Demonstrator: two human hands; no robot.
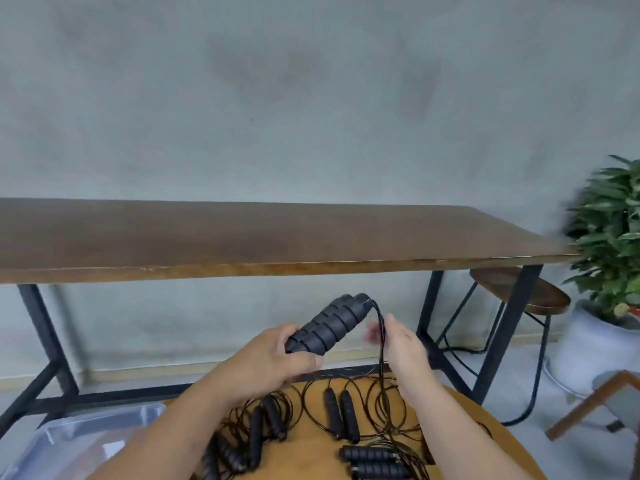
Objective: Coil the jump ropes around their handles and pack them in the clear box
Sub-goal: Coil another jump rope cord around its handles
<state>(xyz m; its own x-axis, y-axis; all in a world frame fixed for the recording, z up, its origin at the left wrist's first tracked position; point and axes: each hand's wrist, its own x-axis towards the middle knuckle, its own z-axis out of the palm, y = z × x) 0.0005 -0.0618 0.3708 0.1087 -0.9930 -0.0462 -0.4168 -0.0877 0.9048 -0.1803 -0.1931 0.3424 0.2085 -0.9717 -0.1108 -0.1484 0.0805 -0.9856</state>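
Above the round table, your left hand grips a pair of black handles side by side, while your right hand, fingers loosely straight, guides the cord hanging from their top. Keep that cord taut and lay each turn snugly against the last. Below lie more uncoiled ropes, tangled enough to snag the dangling loop. Low at your left waits the clear box.
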